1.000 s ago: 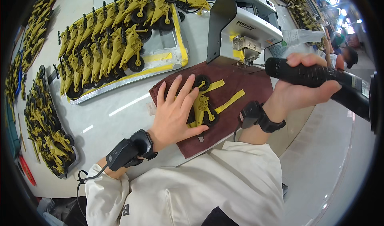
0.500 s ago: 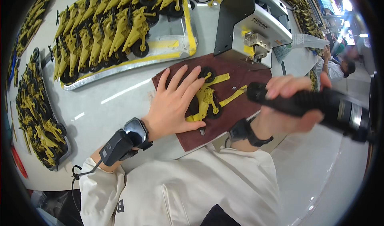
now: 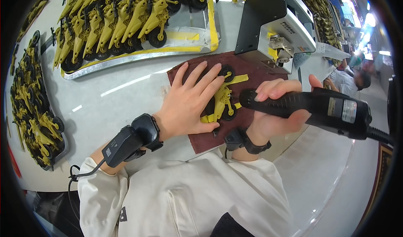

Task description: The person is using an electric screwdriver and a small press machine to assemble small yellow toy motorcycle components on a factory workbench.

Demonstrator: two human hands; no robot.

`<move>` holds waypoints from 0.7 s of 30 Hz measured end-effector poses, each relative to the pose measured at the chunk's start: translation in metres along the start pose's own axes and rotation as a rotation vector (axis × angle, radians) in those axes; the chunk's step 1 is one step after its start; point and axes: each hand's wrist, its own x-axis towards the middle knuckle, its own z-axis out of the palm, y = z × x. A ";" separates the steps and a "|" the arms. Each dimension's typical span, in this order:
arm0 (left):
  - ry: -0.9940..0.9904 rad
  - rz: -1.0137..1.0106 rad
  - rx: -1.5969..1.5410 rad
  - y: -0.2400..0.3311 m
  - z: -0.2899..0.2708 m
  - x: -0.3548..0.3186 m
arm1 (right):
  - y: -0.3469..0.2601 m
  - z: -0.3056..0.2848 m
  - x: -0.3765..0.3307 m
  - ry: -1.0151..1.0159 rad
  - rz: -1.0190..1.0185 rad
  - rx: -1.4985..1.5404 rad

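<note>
My left hand point(image 3: 189, 102) lies flat with fingers spread on a yellow toy vehicle with black wheels point(image 3: 222, 100), pressing it onto a dark red mat point(image 3: 252, 75). My right hand point(image 3: 277, 107) grips a black electric screwdriver point(image 3: 319, 109) held roughly level, its tip end near the toy's right side. A black cable leaves the tool at the right. Both wrists wear black bands.
A metal tray point(image 3: 126, 60) with yellow tape holds several finished yellow toys at the top left. More yellow toys fill a dark tray point(image 3: 35, 123) at the left edge. A black and white machine point(image 3: 275, 25) stands behind the mat. Another person point(image 3: 348, 77) is at the right.
My right hand has swung the screwdriver down and left toward the toy. My left hand stays pressed on the toy. The view has shifted slightly.
</note>
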 end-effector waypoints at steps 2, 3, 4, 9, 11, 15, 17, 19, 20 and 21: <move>0.000 0.000 -0.004 0.000 0.000 0.000 | 0.000 0.001 -0.001 0.014 -0.036 -0.046; -0.005 -0.002 -0.006 0.000 0.000 0.001 | 0.000 0.002 0.000 0.014 -0.032 -0.048; -0.010 -0.004 -0.006 0.000 0.000 0.001 | -0.001 0.002 0.000 0.023 -0.047 -0.088; -0.019 -0.014 -0.015 0.000 0.001 0.002 | 0.003 -0.004 0.003 0.078 -0.069 -0.048; -0.024 -0.017 -0.016 -0.001 0.002 0.002 | 0.006 -0.005 0.002 0.084 -0.050 -0.052; -0.032 -0.024 -0.017 0.000 0.001 0.003 | 0.006 -0.003 0.000 0.059 -0.028 -0.075; -0.035 -0.028 -0.018 -0.001 0.001 0.003 | 0.010 0.002 -0.002 0.053 -0.049 -0.118; -0.031 -0.024 -0.016 -0.001 0.002 0.003 | 0.012 0.002 -0.002 0.046 -0.072 -0.159; -0.031 -0.027 -0.018 -0.002 0.002 0.003 | 0.013 0.002 -0.002 0.018 -0.074 -0.155; -0.025 -0.022 -0.026 -0.002 0.002 0.004 | 0.014 0.001 -0.002 -0.010 -0.078 -0.151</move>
